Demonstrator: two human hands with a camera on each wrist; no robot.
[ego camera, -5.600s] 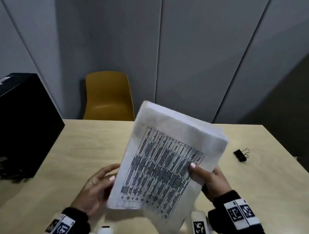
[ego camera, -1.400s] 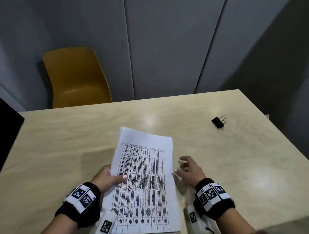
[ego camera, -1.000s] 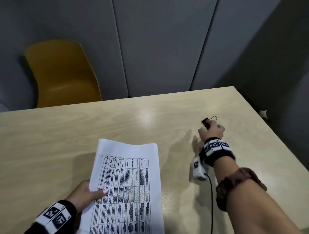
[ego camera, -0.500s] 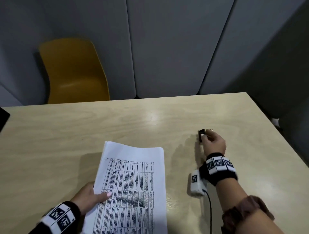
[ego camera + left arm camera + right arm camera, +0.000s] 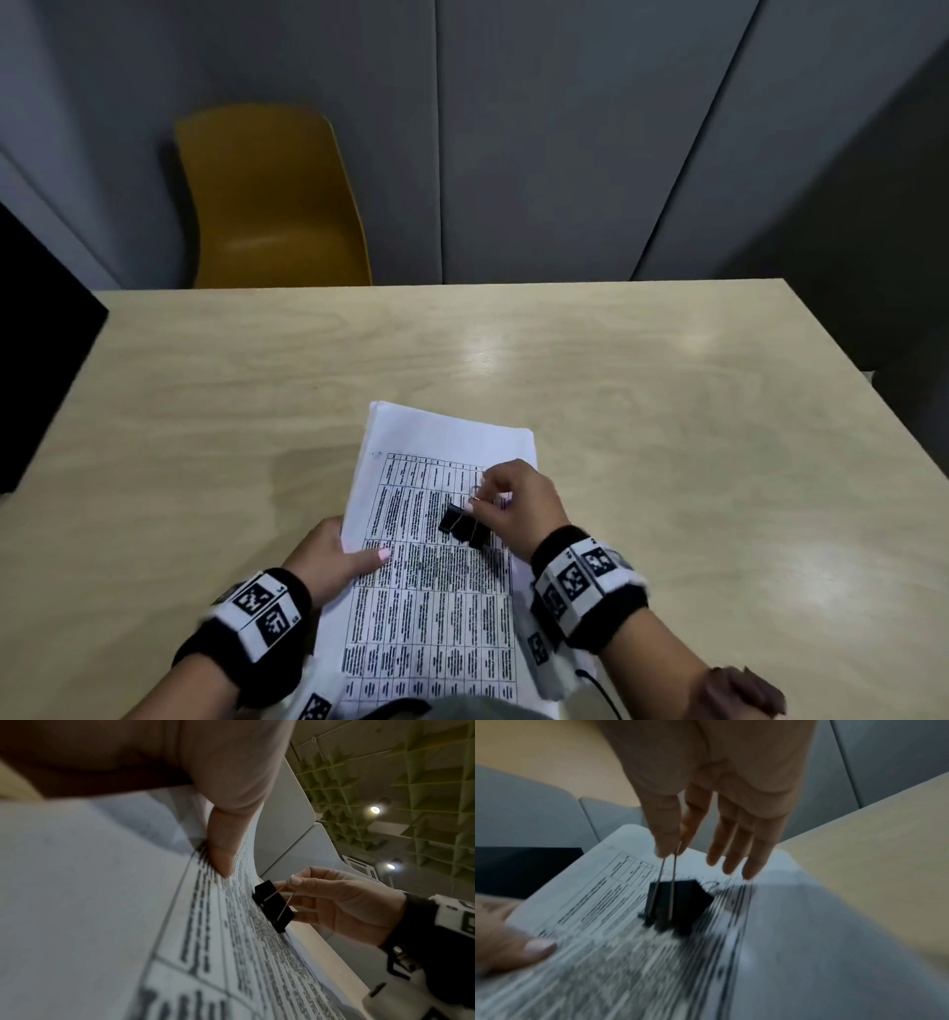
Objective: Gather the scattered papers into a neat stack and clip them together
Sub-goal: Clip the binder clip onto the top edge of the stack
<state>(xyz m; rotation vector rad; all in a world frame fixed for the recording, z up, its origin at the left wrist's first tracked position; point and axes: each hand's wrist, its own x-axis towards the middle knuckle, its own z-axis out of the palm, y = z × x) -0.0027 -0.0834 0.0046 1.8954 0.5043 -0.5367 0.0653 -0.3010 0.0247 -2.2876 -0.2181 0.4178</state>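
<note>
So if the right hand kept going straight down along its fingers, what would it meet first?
Most likely the paper stack. The right hand pinches the wire handle of the binder clip, which hangs just over the printed top sheet, so the clip's black body would probably touch first. How much gap is left is unclear.

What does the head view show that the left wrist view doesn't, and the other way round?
Head only: the whole table, the yellow chair behind it, a black box at the left edge, and the full paper stack lying flat. Left wrist only: the ceiling lights and the left thumb pressing the top sheet. Both: the right hand pinching the wire handles of the black clip, which hangs over the printed page, not yet on an edge.
</note>
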